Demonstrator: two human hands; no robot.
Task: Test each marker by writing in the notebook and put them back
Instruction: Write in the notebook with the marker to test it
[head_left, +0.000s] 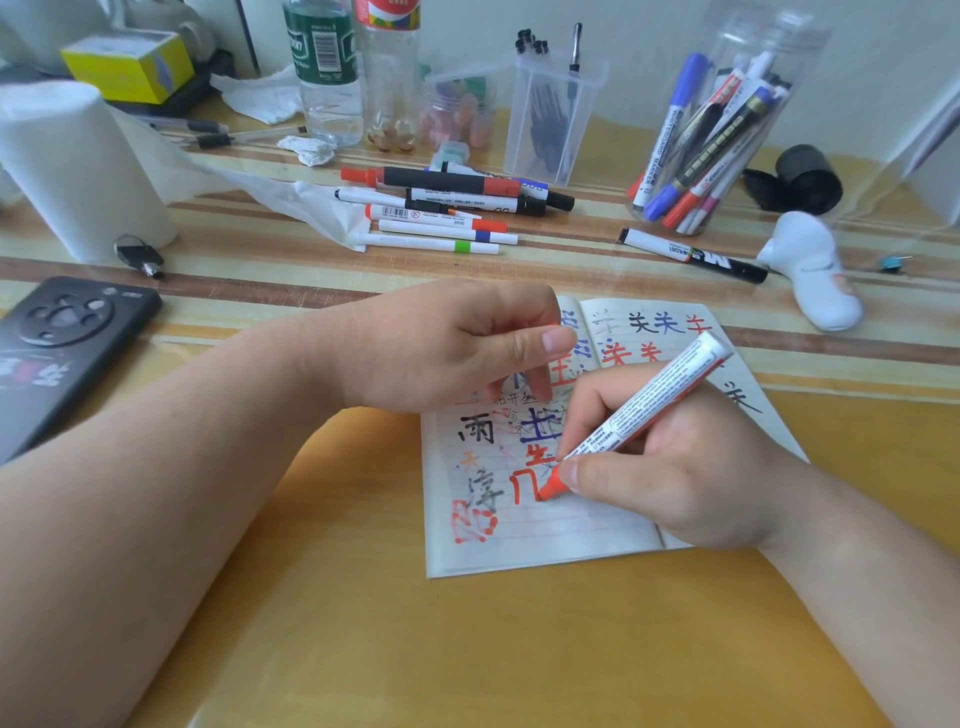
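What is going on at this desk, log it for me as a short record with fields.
right hand: grips the red marker, tip on the page
left hand: rests on the notebook, fingers curled; any contents hidden
notebook: open, filled with black, blue and red characters
loose markers: pile lying behind the notebook
jar: clear, holds more markers, back right
phone: camera side up, left

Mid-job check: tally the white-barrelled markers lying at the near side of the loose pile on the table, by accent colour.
White marker with red cap: 1
White marker with blue band: 1
White marker with green band: 1
Thin white marker with black tip: 1
Total: 4
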